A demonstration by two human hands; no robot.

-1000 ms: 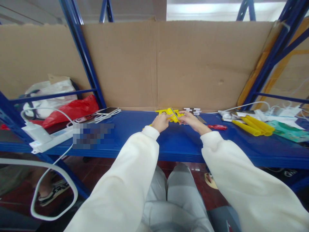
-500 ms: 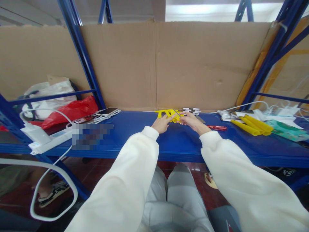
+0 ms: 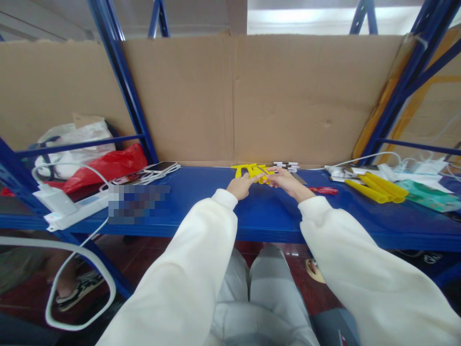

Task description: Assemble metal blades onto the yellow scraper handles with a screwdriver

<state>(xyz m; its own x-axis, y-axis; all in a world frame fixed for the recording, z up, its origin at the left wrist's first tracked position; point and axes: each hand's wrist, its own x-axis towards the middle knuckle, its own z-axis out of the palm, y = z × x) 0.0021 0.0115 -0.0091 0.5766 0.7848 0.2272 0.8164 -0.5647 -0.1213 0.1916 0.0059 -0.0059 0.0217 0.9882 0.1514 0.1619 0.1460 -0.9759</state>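
Yellow plastic pieces (image 3: 248, 169) with an openwork, frame-like shape lie at the back of the blue shelf, in front of the cardboard. My left hand (image 3: 240, 186) is closed at their near edge, its index finger stretched to the right over the yellow plastic. From the other side my right hand (image 3: 286, 182) pinches a slim grey piece (image 3: 265, 170), whose kind is too small to tell. The fingertips of both hands nearly meet, and they partly hide the yellow plastic. A red screwdriver-like tool (image 3: 324, 191) rests right of my right hand.
Black-and-white sticks (image 3: 286, 165) lie behind my right hand. Yellow tubes (image 3: 378, 187) and a green packet (image 3: 427, 194) are at the right. Leftward are a phone (image 3: 162, 166), a white power strip (image 3: 79, 209) and a red bag (image 3: 108, 163). Blue posts (image 3: 122, 81) frame the shelf.
The yellow plastic has tilted lower and flatter between my hands. My left index finger reaches slightly further right. The slim grey piece lies at a flatter angle.
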